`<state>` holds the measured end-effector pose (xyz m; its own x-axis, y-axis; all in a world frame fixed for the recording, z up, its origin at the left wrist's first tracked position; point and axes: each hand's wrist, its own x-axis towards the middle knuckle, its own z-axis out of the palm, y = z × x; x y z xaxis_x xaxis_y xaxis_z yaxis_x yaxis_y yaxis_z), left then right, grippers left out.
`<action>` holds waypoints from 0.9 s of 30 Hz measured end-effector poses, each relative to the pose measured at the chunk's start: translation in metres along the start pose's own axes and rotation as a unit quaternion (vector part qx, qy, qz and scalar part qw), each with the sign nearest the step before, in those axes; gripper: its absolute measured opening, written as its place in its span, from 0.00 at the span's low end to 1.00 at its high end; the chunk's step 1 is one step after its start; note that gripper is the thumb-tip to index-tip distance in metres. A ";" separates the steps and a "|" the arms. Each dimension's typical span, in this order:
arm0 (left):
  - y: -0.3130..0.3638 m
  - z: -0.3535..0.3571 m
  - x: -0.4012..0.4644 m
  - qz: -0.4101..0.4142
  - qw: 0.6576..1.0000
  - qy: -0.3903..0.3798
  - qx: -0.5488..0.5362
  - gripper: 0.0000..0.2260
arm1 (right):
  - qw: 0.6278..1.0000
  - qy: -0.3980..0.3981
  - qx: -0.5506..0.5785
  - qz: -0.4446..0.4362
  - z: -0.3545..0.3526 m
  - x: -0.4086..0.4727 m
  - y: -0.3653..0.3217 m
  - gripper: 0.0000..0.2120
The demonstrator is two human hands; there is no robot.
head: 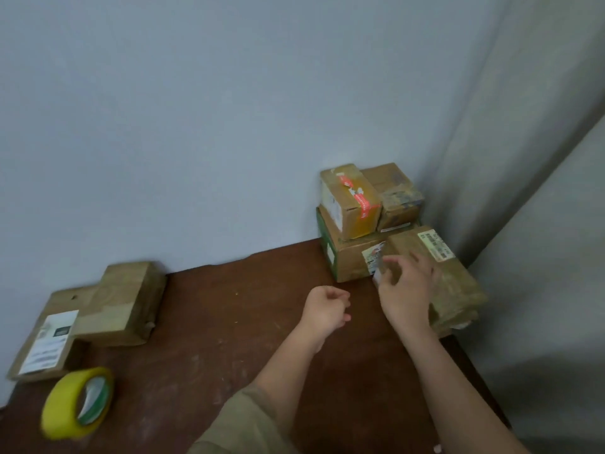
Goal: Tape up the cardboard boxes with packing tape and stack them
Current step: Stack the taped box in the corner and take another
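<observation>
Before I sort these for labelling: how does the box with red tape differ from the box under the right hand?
The box with red tape sits atop a larger box by the wall; the box under the right hand rests on the table. The first has a red strip, the second a white barcode label. The right hand touches only the second. Both are brown cardboard.

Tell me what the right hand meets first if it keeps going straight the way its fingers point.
The right hand points away from the person and lies over the near taped box; it seems to touch it already. Going on, it would likely reach the large bottom box of the stack, though depth is unclear.
</observation>
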<state>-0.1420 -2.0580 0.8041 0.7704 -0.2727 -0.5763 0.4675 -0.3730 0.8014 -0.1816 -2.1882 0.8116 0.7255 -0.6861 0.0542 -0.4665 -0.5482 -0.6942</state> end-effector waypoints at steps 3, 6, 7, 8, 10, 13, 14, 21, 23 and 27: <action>-0.016 -0.054 -0.017 0.017 1.000 0.015 -0.017 0.08 | 1.000 -0.009 0.009 -0.016 0.029 -0.031 -0.036 0.11; -0.042 -0.125 -0.036 0.032 0.998 0.038 -0.035 0.08 | 0.999 -0.032 0.009 -0.033 0.068 -0.079 -0.081 0.10; -0.054 -0.151 -0.043 0.032 0.998 0.049 -0.039 0.08 | 0.998 -0.053 0.009 -0.035 0.085 -0.098 -0.097 0.10; -0.066 -0.178 -0.049 0.031 0.996 0.070 -0.045 0.08 | 0.996 -0.080 0.015 -0.041 0.101 -0.117 -0.113 0.10; -0.089 -0.233 -0.057 0.021 0.989 0.132 -0.064 0.08 | 0.989 -0.134 0.026 -0.054 0.133 -0.154 -0.147 0.09; -0.115 -0.301 -0.071 0.005 0.968 0.230 -0.101 0.09 | 0.978 -0.195 0.024 -0.068 0.172 -0.198 -0.184 0.08; -0.123 -0.318 -0.074 0.004 0.962 0.249 -0.115 0.09 | 0.975 -0.210 0.022 -0.070 0.181 -0.208 -0.192 0.08; -0.147 -0.393 -0.090 -0.010 0.929 0.303 -0.214 0.06 | 0.950 -0.303 -0.013 -0.072 0.230 -0.237 -0.230 0.09; -0.154 -0.411 -0.089 -0.019 0.917 0.325 -0.229 0.07 | 0.943 -0.321 -0.006 -0.085 0.242 -0.237 -0.243 0.10; -0.155 -0.446 -0.088 -0.021 0.900 0.368 -0.231 0.06 | 0.936 -0.331 0.008 -0.115 0.268 -0.231 -0.270 0.11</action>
<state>-0.0883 -1.5806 0.8020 0.7474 0.4575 -0.4817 0.5018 0.0863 0.8606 -0.0881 -1.7536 0.7944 0.9630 -0.1006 -0.2500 -0.2557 -0.6340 -0.7298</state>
